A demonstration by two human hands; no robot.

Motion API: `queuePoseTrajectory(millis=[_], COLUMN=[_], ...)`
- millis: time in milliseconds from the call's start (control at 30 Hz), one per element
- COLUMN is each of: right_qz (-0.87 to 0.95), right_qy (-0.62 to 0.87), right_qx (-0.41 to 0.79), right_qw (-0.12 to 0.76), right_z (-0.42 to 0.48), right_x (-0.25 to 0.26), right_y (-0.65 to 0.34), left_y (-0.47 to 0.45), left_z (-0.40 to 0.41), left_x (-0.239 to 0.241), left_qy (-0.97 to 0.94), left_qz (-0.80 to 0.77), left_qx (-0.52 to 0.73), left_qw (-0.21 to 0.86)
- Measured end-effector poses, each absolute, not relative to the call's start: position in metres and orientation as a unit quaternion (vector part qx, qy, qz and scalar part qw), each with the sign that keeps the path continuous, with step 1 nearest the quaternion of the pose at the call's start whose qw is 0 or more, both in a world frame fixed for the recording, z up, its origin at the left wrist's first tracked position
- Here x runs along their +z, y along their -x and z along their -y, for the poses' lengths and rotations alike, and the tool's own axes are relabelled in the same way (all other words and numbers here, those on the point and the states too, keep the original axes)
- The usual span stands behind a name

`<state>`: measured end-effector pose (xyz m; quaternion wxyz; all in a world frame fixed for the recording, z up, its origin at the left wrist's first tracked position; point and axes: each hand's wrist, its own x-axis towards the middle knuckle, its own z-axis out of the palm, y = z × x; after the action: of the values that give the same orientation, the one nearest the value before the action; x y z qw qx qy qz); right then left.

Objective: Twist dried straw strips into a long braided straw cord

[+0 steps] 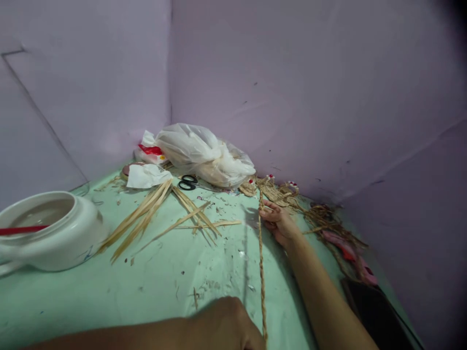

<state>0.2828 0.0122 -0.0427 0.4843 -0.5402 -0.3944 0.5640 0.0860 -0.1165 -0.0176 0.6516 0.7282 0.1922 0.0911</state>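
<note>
A thin braided straw rope [261, 262] runs straight across the pale green table [175, 282], from near me to a heap of braided straw [280, 192] by the wall. My right hand [276, 219] is stretched far out and its fingers are closed round the rope's far end. My left hand [228, 323] sits at the bottom edge as a fist, gripping the rope's near end. The rope looks taut between the two hands.
Loose flat straw strips [160, 214] fan over the table's middle. Black scissors [188, 183] lie before a stuffed plastic bag [204, 154] in the corner. A white pot [51, 231] with a red stick stands at left. More tangled straw and pink bits [343, 245] lie at right.
</note>
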Motion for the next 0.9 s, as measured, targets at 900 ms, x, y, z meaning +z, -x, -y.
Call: queuePoseTrajectory(millis=[900], right_qz=[0.591], right_qy=[0.556], right_qx=[0.400], right_qw=[0.426], right_z=[0.002], right_x=[-0.018], right_y=[-0.264], left_y=[-0.088], left_z=[0.060], left_x=[-0.026], left_qy=[-0.493], left_qz=[-0.553], left_qx=[0.427], left_qw=[0.519])
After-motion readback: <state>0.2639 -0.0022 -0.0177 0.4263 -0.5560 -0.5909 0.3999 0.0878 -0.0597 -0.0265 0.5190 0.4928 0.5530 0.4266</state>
